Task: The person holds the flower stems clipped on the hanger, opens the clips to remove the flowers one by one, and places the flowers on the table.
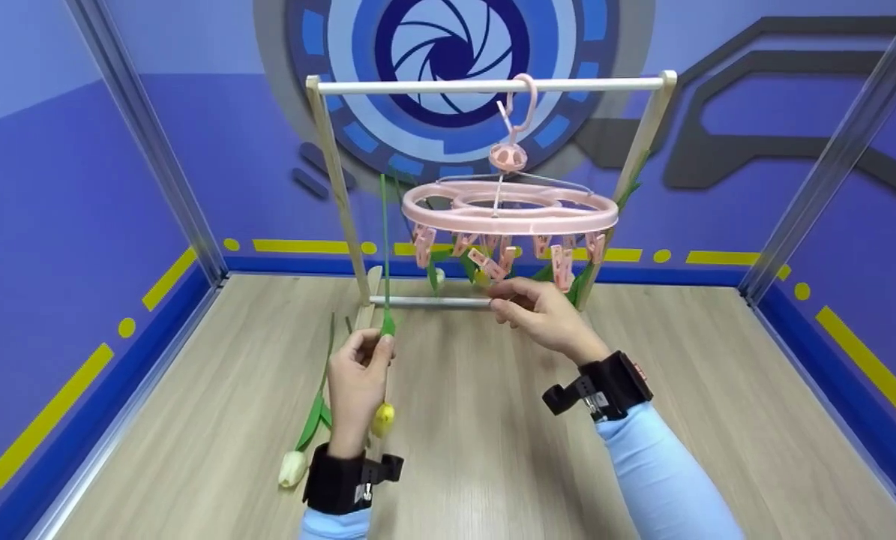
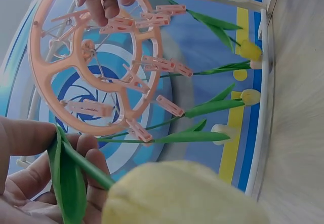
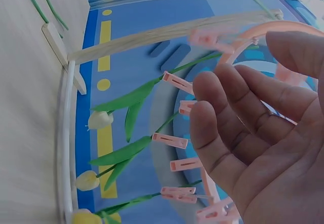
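My left hand (image 1: 359, 367) pinches the green stem of a yellow artificial tulip (image 1: 384, 418), bloom down and stem end up. In the left wrist view its leaf (image 2: 68, 183) lies by the fingers. Beside the tulip hangs a pink oval clip hanger (image 1: 507, 221) with several pink clothespins (image 1: 561, 268). My right hand (image 1: 541, 315) is just below the clothespins, fingers loosely bent, with nothing seen in them. Several tulips hang bloom down from the clips, including a white tulip (image 3: 100, 119) and a pale yellow tulip (image 3: 87, 180).
The hanger hooks over the white top bar (image 1: 418, 87) of a wooden stand (image 1: 335, 165). A white tulip (image 1: 292, 469) lies on the wood-look table (image 1: 193, 420) left of my left hand. Blue printed panels (image 1: 65, 187) enclose the back and sides.
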A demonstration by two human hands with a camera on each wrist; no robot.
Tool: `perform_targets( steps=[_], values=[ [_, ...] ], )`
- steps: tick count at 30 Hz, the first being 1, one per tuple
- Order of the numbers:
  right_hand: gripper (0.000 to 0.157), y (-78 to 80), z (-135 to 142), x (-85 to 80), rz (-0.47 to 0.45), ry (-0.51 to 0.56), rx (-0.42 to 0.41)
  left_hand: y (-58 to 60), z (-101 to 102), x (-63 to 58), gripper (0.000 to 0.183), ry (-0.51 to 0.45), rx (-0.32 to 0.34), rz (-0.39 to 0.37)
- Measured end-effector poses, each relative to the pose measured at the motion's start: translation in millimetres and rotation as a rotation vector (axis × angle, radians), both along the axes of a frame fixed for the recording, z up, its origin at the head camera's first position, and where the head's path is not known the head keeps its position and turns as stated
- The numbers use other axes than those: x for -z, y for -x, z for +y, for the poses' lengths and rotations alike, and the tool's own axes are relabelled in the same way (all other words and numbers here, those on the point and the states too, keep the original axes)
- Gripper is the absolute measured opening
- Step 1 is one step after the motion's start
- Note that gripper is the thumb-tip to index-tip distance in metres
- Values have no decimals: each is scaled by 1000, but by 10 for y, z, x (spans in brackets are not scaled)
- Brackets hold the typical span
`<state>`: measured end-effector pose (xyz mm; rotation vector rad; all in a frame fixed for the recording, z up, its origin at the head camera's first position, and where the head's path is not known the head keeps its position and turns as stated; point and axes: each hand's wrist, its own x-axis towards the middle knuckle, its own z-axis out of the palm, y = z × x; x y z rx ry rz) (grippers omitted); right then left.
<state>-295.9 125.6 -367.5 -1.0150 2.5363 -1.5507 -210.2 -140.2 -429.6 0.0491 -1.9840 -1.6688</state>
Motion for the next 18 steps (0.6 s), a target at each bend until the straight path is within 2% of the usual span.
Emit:
perform_targets(
  steps=[3,9,18],
  values=[
    [28,-27,39,50,43,-18,-3,-2,-32,0,9,20,-32,-13],
    [27,-99,136,180,104,-64,25,19,-69,37,9,56,-52,-21],
    [27,-188,211,449,122,-107,80,52,-100,106,9,106,-105,-130]
  ],
)
